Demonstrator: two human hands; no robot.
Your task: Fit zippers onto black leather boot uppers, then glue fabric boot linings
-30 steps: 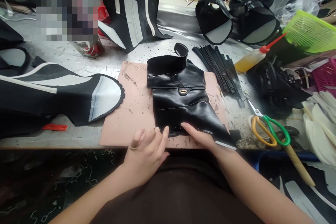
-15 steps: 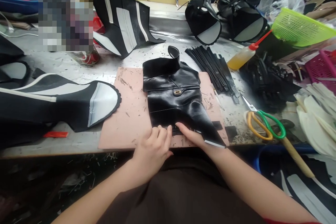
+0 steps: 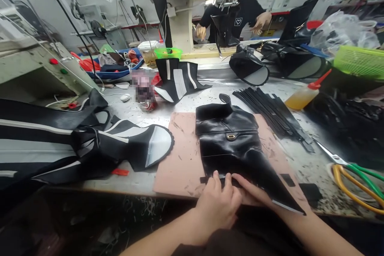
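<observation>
A shiny black leather boot upper [image 3: 231,160] with a gold oval fitting lies on its side on a pink board [image 3: 177,172]. My left hand [image 3: 219,202] has its curled fingers pressed at the upper's near edge. Beside it my right hand [image 3: 255,192] grips the same edge, thumb showing and its other fingers hidden by the leather. The two hands nearly touch. A dark strip end [image 3: 204,180] pokes out left of my left fingers; whether it joins the upper I cannot tell.
Scissors [image 3: 339,160], a glue bottle [image 3: 303,94] and black strips [image 3: 264,112] lie at right. More boot uppers [image 3: 160,146] spread at left. Behind stand a sewing machine [image 3: 180,20] and a co-worker's hands [image 3: 262,22]. The table's front edge [image 3: 120,190] is close.
The view has tilted up and swung left, bringing the sewing machine and co-worker into sight. My left fingers have shifted right along the edge, closer to my right thumb.
</observation>
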